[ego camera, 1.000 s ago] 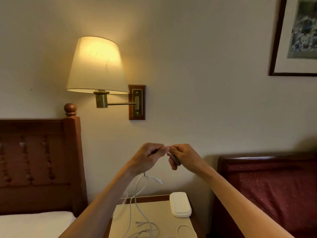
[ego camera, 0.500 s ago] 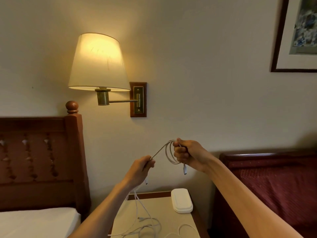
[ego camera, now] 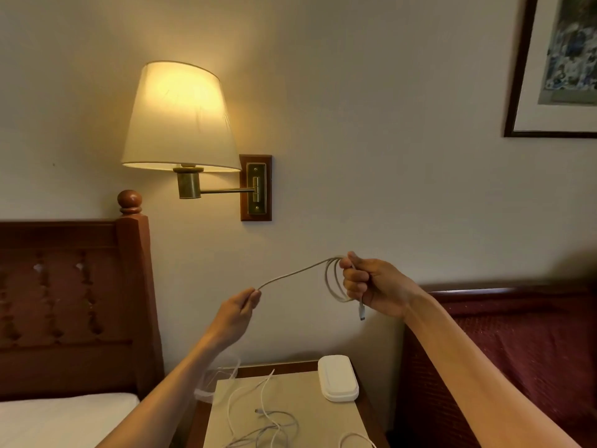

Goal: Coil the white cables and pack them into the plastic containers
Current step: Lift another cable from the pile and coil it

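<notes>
Head view: white cable (ego camera: pixel 298 272) spans left hand (ego camera: pixel 237 310) to right hand (ego camera: pixel 374 286).

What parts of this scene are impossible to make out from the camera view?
- Head view: how many loops of thin white cable the right hand grips; its fingers cover them.
- Where the cable runs past the left hand; hand and forearm hide it.
- Loose white cables on the beige nightstand top: cut off by the bottom edge.
- White rounded plastic container: closed, contents unseen.
</notes>
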